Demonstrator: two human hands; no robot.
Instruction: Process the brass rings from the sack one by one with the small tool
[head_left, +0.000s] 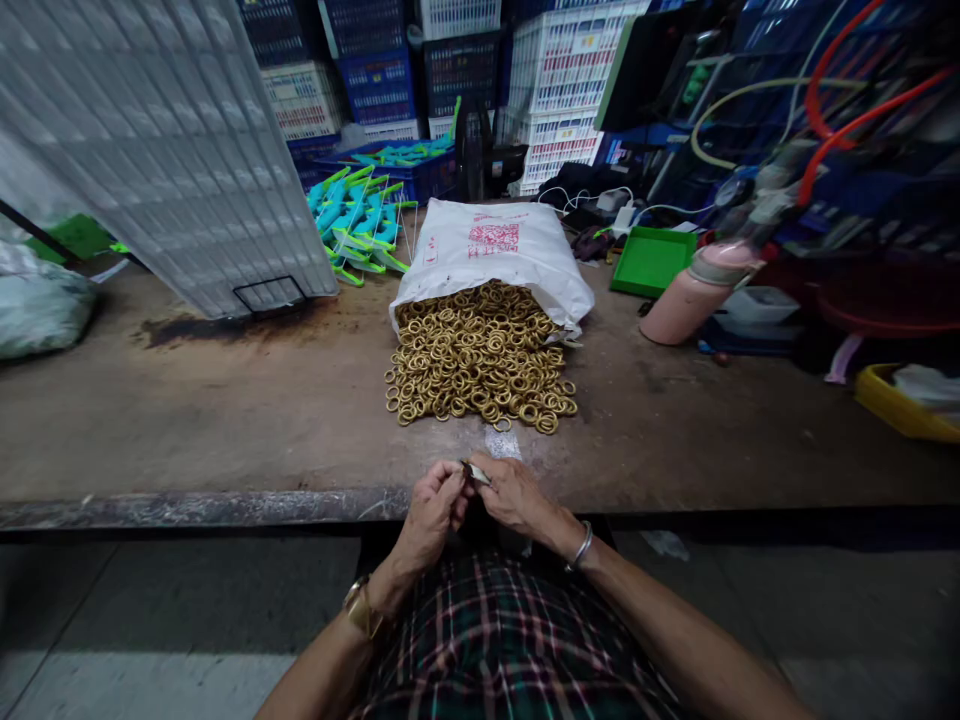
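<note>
Close to the table's front edge, my left hand (433, 508) and my right hand (516, 493) meet with fingers pinched together. A small whitish, pointed piece (480, 474) shows at the fingers of my right hand; its kind is unclear. My left fingertips press on something small and dark beside it, mostly hidden by the fingers. Just beyond my hands, a heap of brass-coloured rings (480, 360) spills from the mouth of a white sack (487, 240) with red print. One ring (502, 425) lies at the heap's near edge.
A tall, ribbed translucent panel (180, 150) leans over the left side of the table (262, 420). Turquoise-and-green plastic pieces (364, 220) lie behind it. On the right stand a pink bottle (690, 295), a green tray (652, 260) and a yellow bin (900, 405). Stacked crates (566, 90) fill the back.
</note>
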